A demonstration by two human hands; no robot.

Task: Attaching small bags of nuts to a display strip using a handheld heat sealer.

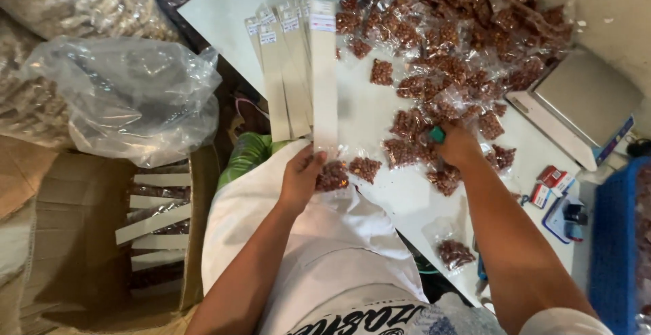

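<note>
Left hand (300, 175) grips a fan of long card strips (324, 77) above the white counter (224, 9), while right hand (458, 146) closes on small nut packets (407, 152); keeping strips fanned likely eases attaching.

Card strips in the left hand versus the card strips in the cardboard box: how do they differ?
The card strips in the left hand are fanned upright over the white table, gripped at their lower ends by the left hand; the card strips in the box lie flat, stacked crosswise. The held ones look bare along their length; the boxed ones lie across dark packets. Both sets are long, pale and narrow.
</note>
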